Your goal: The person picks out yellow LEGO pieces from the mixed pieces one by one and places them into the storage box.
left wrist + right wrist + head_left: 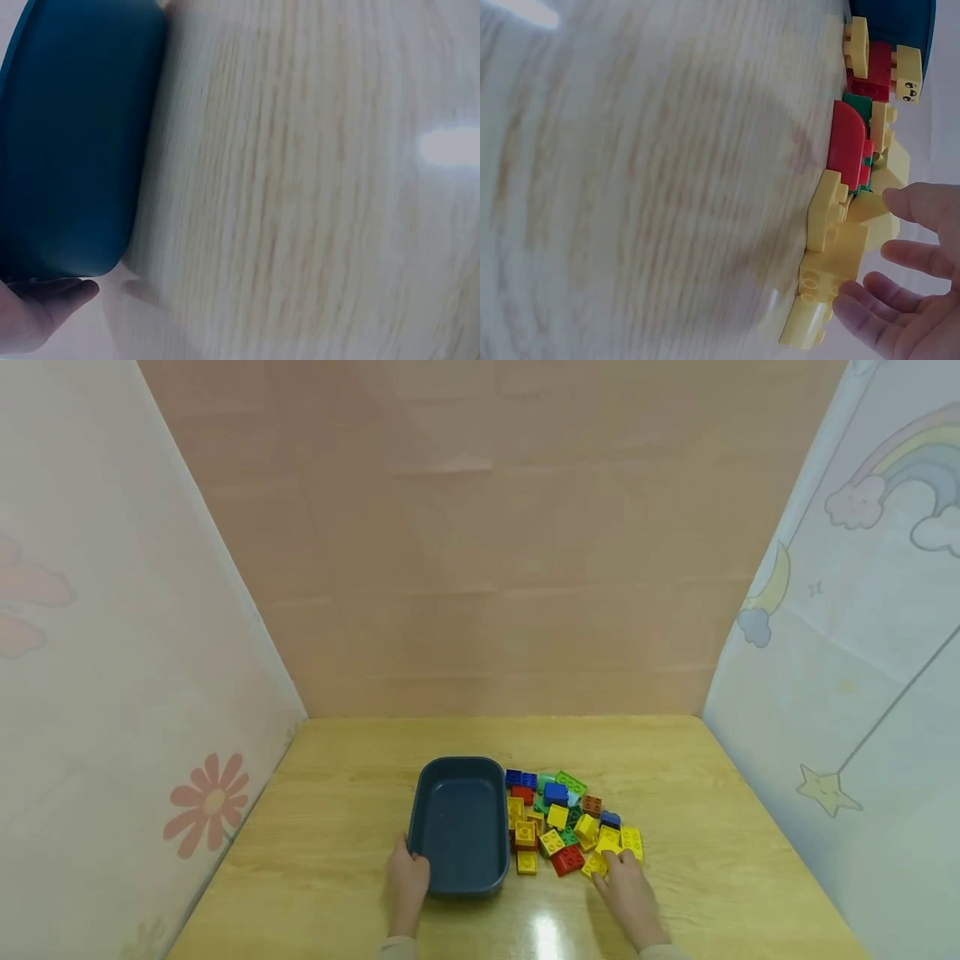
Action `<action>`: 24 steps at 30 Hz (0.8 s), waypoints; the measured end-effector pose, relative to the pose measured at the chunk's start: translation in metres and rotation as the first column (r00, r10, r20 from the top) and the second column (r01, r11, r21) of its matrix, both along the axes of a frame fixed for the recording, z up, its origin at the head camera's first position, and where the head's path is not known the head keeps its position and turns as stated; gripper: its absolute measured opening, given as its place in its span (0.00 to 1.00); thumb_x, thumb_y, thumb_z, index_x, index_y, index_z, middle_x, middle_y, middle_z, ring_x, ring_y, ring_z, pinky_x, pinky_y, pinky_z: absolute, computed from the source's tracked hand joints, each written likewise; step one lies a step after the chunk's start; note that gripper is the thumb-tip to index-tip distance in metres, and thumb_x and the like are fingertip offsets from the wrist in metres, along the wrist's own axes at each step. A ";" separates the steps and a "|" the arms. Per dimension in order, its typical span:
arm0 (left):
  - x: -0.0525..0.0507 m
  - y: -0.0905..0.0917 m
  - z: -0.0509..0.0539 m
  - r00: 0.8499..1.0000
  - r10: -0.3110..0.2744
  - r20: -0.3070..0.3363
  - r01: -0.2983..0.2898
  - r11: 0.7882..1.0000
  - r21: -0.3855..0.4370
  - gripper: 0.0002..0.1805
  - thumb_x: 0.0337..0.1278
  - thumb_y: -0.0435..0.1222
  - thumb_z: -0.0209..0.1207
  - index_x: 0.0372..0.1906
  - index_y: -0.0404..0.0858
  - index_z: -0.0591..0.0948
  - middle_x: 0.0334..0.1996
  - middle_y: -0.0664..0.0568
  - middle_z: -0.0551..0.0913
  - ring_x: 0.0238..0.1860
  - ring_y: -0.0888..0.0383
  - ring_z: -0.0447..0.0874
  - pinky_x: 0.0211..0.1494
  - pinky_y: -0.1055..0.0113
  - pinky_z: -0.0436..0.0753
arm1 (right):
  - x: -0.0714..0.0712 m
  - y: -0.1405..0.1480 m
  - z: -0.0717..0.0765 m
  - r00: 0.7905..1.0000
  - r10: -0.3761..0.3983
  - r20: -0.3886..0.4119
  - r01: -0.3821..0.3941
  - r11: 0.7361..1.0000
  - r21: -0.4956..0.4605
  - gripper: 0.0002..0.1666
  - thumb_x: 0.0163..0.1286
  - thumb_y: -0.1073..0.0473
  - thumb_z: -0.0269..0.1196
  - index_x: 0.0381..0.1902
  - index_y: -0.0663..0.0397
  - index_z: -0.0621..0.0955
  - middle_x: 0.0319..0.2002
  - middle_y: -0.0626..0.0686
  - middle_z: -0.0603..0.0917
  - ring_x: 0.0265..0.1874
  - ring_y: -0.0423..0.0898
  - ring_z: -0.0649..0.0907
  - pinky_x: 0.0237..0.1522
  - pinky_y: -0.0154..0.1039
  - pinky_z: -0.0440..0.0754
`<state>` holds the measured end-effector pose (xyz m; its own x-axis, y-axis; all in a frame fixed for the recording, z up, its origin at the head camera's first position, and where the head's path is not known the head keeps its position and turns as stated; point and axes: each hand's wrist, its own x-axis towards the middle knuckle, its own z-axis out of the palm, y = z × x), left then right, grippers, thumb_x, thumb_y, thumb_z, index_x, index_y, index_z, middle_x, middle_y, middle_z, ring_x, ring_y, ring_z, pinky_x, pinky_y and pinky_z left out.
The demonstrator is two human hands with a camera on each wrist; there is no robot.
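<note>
A dark blue tray (460, 887) stands on the table; in the left wrist view its outer wall (75, 142) fills the upper left. My left hand (408, 878) grips its near left edge, and part of that hand (37, 311) shows at the tray's corner. Right of the tray lies a pile of bricks, with a yellow brick (632, 842) at its right end. My right hand (630, 893) is at the pile's near right side, its spread, slightly bent fingers (915, 259) beside yellow bricks (836, 259), none pinched between them.
The wooden table (337, 793) has a brown wall (480, 543) behind it and patterned side panels left (150, 610) and right (847, 693). Red (567, 860), blue (556, 793) and green bricks (572, 782) lie close together, against or near the tray's right side.
</note>
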<state>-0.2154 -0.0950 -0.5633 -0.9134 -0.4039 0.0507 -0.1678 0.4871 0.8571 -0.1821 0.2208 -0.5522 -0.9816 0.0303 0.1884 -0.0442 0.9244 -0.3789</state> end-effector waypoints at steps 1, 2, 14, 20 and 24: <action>0.001 0.000 -0.001 1.000 0.002 0.006 -0.002 1.000 0.013 0.26 0.46 0.21 0.43 0.56 0.17 0.62 0.51 0.24 0.67 0.51 0.32 0.67 0.46 0.46 0.71 | 0.000 0.000 -0.001 1.000 -0.002 -0.006 0.002 1.000 0.009 0.22 0.50 0.61 0.66 0.39 0.71 0.76 0.29 0.59 0.69 0.25 0.49 0.71 0.23 0.42 0.74; 0.001 0.001 -0.002 1.000 0.003 0.015 -0.004 1.000 0.017 0.26 0.45 0.20 0.43 0.56 0.17 0.62 0.50 0.23 0.68 0.50 0.32 0.68 0.46 0.46 0.72 | 0.000 0.000 -0.003 1.000 -0.006 -0.016 0.007 1.000 0.022 0.22 0.49 0.61 0.67 0.40 0.71 0.76 0.30 0.61 0.70 0.27 0.51 0.72 0.25 0.43 0.74; -0.002 0.006 0.003 0.999 0.014 0.045 -0.014 1.000 -0.001 0.26 0.42 0.18 0.44 0.54 0.17 0.64 0.47 0.24 0.71 0.48 0.34 0.71 0.43 0.47 0.74 | -0.013 0.010 -0.011 0.984 0.023 -0.178 -0.019 1.000 0.025 0.18 0.45 0.70 0.67 0.36 0.72 0.77 0.40 0.73 0.72 0.40 0.67 0.73 0.40 0.58 0.72; -0.003 0.007 0.000 0.997 0.023 0.079 -0.023 1.000 0.004 0.26 0.42 0.17 0.43 0.55 0.17 0.63 0.48 0.23 0.70 0.49 0.34 0.71 0.43 0.48 0.74 | -0.014 0.012 -0.014 0.977 0.046 -0.209 -0.042 0.999 0.022 0.14 0.46 0.81 0.59 0.34 0.73 0.77 0.35 0.69 0.74 0.37 0.64 0.75 0.40 0.55 0.73; -0.003 0.007 0.000 0.994 0.026 0.107 -0.027 1.000 0.005 0.26 0.43 0.17 0.43 0.55 0.17 0.63 0.49 0.24 0.69 0.49 0.34 0.70 0.43 0.48 0.74 | -0.016 0.014 -0.017 0.976 0.038 -0.214 -0.037 0.999 0.006 0.12 0.47 0.81 0.59 0.33 0.72 0.78 0.34 0.67 0.76 0.35 0.63 0.76 0.39 0.54 0.74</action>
<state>-0.2189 -0.0885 -0.5637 -0.9024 -0.4282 -0.0488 -0.2711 0.4761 0.8366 -0.1983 0.2344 -0.5688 -0.9192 -0.0062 0.3938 -0.1584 0.9213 -0.3552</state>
